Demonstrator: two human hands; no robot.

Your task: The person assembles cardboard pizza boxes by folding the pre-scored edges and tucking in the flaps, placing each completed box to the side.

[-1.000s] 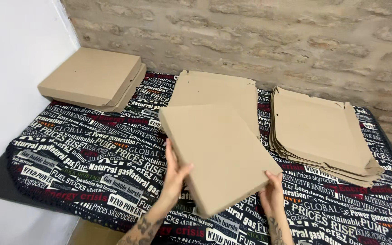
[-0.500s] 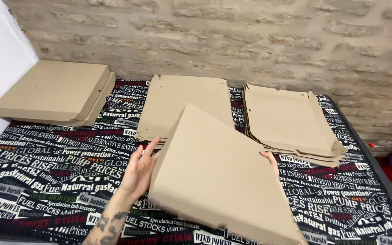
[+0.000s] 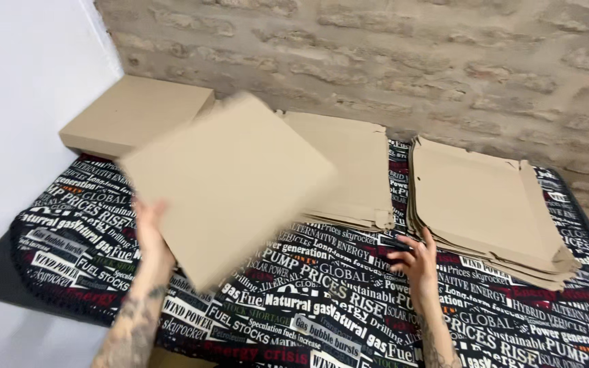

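My left hand (image 3: 150, 235) grips the lower left edge of a closed, flat brown cardboard box (image 3: 230, 184), which is blurred and lifted above the table on the left. My right hand (image 3: 415, 261) is off the box, fingers spread, hovering over the printed cloth near the front edge of the right stack of flat cardboard blanks (image 3: 485, 204). A second stack of flat blanks (image 3: 352, 167) lies in the middle, partly hidden by the held box.
A pile of closed cardboard boxes (image 3: 134, 116) sits at the back left by the white wall. A black cloth with white lettering (image 3: 322, 307) covers the table. A brick wall (image 3: 376, 61) runs along the back.
The box has swung from in front of me toward the left. My right hand has let go of it and now hangs apart over the cloth. The view has shifted.
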